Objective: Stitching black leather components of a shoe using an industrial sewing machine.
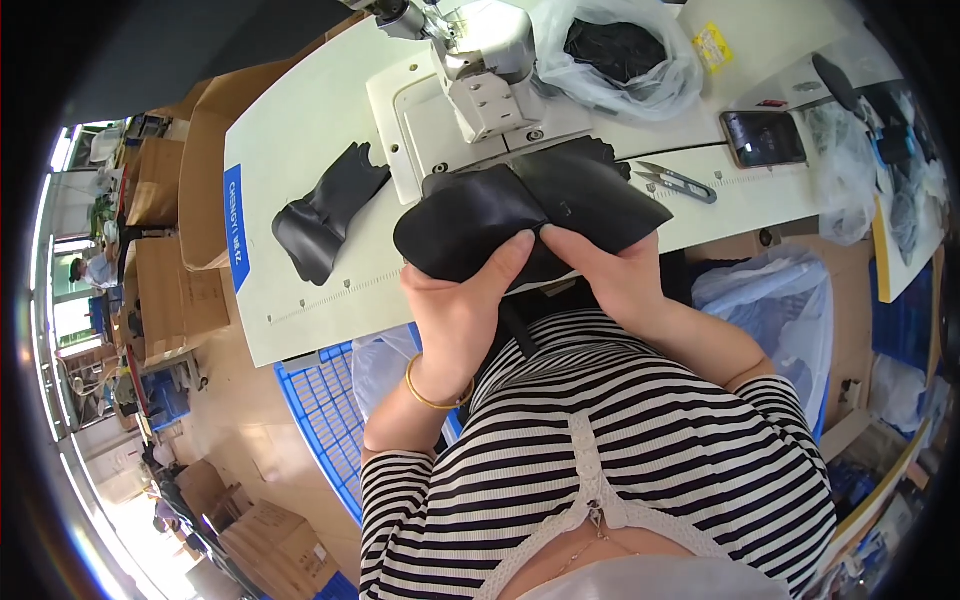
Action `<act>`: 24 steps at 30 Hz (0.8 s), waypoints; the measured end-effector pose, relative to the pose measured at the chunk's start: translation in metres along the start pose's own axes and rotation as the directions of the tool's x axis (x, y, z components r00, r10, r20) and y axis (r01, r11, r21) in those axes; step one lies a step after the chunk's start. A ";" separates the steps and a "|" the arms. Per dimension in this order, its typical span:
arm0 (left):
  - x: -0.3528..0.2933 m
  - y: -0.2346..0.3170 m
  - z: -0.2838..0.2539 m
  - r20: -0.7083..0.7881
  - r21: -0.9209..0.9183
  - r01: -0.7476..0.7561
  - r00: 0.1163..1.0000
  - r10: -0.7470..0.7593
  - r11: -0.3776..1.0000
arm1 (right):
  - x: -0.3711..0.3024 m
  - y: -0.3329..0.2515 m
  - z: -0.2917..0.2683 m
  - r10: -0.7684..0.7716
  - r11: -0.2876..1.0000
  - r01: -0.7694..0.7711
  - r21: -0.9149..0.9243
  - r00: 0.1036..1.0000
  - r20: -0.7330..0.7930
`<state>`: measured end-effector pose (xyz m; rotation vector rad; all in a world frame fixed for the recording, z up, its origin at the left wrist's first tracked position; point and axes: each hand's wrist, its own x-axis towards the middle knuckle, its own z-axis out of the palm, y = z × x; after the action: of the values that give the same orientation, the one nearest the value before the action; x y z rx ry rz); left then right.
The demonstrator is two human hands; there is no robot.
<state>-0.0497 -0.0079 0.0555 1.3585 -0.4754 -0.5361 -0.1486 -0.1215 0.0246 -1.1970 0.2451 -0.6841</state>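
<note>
A smooth black leather piece point(465, 220), made of joined panels with a seam down its middle, is held in front of the sewing machine point(490, 90). My left hand point(455, 300) pinches its near edge left of the seam, thumb on top and fingers underneath. My right hand point(610, 275) grips it just right of the seam in the same way, the two thumbs close together. The fingers under the leather are hidden. A second, similar black leather piece point(325, 215) lies on the white table to the left, apart from my hands.
Right of the leather lie thread snips point(680, 183) and a phone point(763, 138). Behind stands a clear plastic bag point(625, 95) with black material. A blue basket point(325, 410) is below the table's left edge, and a plastic-lined bin point(770, 300) on the right. Cardboard boxes point(175, 250) stand left.
</note>
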 end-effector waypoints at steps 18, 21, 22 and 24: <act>0.005 0.003 0.008 0.037 -0.167 0.067 0.997 -0.061 0.984 | -0.009 0.002 -0.001 0.098 0.990 -0.088 0.107 0.991 -0.092; 0.004 0.003 0.011 0.033 -0.178 0.061 0.998 -0.056 0.982 | -0.006 0.001 0.003 0.000 0.995 0.007 0.095 0.997 -0.078; 0.004 0.004 0.011 0.024 -0.182 0.062 0.998 -0.058 0.981 | -0.005 0.001 0.003 0.007 0.996 -0.001 0.086 0.997 -0.071; 0.005 0.001 0.010 0.056 -0.167 0.054 0.997 -0.045 0.984 | -0.004 0.002 0.002 0.014 0.997 -0.008 0.076 0.998 -0.068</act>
<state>-0.0515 -0.0186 0.0576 1.1994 -0.4292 -0.6395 -0.1502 -0.1171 0.0230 -1.1010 0.2803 -0.7192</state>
